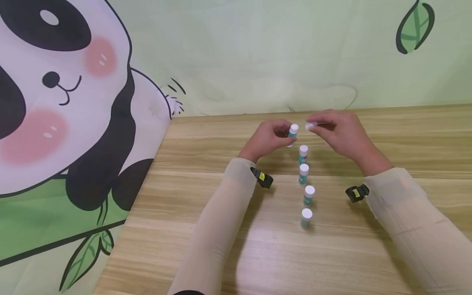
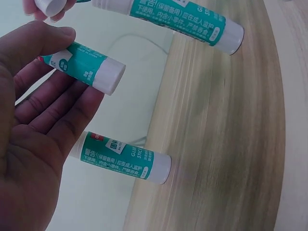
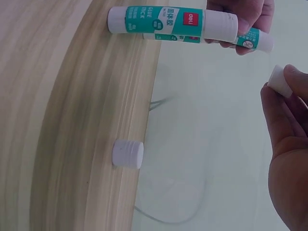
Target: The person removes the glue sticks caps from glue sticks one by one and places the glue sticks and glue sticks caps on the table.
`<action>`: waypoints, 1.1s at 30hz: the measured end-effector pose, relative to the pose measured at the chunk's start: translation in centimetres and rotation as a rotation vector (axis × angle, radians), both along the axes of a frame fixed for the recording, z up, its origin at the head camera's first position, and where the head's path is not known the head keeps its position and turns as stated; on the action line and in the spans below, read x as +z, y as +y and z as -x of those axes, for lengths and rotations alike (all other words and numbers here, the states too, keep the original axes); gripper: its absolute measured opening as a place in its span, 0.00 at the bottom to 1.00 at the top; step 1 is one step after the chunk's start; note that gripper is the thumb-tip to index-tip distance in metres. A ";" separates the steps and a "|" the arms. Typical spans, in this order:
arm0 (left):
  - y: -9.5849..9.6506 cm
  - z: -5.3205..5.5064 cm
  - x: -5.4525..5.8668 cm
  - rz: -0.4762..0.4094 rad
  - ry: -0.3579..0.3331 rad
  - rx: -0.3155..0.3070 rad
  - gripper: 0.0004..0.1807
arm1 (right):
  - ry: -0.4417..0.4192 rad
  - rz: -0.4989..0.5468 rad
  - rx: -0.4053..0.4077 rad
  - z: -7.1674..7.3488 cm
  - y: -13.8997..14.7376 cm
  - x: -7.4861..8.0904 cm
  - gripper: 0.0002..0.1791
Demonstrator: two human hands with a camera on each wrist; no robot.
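Observation:
My left hand point(image 1: 271, 137) grips a teal-and-white glue stick point(image 2: 79, 65) between thumb and fingers, above the far part of the table. Beside it, my right hand point(image 1: 341, 133) pinches a small white cap point(image 3: 280, 82) between thumb and fingertips. The cap is a short gap to the right of the held stick's top in the head view. Several more glue sticks stand upright in a line running towards me, among them a far one point(image 1: 303, 155) and the nearest one point(image 1: 306, 218). Their white tops face up.
Another white cap point(image 3: 127, 154) stands on the wooden table point(image 1: 184, 196), seen in the right wrist view. Behind the table's far edge hangs a pale green backdrop point(image 1: 258, 53). A large panda picture point(image 1: 121, 114) is at the left.

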State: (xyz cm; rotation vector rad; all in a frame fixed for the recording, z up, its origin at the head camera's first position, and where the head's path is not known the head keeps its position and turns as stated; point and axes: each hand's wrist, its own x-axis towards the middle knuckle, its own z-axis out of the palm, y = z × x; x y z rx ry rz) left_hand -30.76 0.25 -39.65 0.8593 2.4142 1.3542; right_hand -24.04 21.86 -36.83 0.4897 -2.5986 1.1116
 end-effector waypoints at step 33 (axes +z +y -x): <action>-1.0 0.5 -0.8 -0.034 -0.058 0.061 0.12 | -0.128 -0.118 -0.015 -0.4 1.3 -0.7 0.13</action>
